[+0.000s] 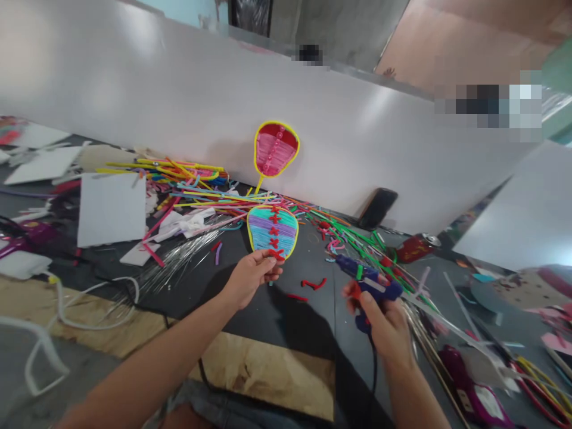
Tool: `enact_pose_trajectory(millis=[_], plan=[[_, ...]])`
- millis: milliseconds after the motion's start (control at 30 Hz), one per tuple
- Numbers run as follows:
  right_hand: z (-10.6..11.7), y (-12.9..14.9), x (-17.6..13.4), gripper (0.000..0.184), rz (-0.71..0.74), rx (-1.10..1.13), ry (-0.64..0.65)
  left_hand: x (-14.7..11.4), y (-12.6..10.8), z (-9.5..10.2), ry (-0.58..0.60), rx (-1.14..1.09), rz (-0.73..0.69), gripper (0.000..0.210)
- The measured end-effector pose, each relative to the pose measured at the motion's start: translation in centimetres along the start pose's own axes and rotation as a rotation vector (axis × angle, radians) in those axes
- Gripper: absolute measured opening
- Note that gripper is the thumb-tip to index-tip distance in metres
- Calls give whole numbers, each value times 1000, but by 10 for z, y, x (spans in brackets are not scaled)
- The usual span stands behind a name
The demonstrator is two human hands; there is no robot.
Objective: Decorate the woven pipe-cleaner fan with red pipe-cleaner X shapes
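Note:
My left hand [257, 275] is closed at the lower end of a striped pipe-cleaner fan [286, 229], thumb and fingers by its lowest red cross. The fan has a yellow rim, teal, purple and blue bands, and a column of red crosses down its middle. In my right hand [386, 319] is a dark blue glue gun [375, 286], its nozzle pointing left, apart from the fan. Short red pipe-cleaner pieces [314, 284] lie on the dark tabletop [308, 310] between my hands.
A pink fan [277, 152] with a yellow rim leans against the white partition [187, 95]. Pipe cleaners [179, 170] are piled at the back. A phone [378, 208] and a red can [415, 247] stand right; scissors [540, 387] lie lower right. Cords [129, 304] run along the left.

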State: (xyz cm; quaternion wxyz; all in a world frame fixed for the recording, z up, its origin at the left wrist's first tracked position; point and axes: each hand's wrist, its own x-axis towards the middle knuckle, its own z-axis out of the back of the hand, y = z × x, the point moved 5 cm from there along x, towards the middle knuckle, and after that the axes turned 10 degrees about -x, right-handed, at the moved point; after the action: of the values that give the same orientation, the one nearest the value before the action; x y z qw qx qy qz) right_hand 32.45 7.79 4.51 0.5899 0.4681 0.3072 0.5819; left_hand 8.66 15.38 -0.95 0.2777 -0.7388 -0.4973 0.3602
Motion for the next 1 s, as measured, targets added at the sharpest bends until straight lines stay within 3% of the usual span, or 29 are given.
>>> enact_pose_trajectory(millis=[133, 300, 500, 1000], plan=[[-40, 13, -3, 29, 170, 35, 121, -1, 3, 3, -21, 67, 23, 26], [-64, -9, -16, 38, 203, 8, 144, -2, 8, 3, -41, 114, 42, 24], [-64, -29, -24, 49, 199, -160, 156, -5, 9, -3, -78, 173, 71, 22], [-64, -22, -25, 44, 278, -324, 87, -8, 8, -4, -45, 157, 49, 15]])
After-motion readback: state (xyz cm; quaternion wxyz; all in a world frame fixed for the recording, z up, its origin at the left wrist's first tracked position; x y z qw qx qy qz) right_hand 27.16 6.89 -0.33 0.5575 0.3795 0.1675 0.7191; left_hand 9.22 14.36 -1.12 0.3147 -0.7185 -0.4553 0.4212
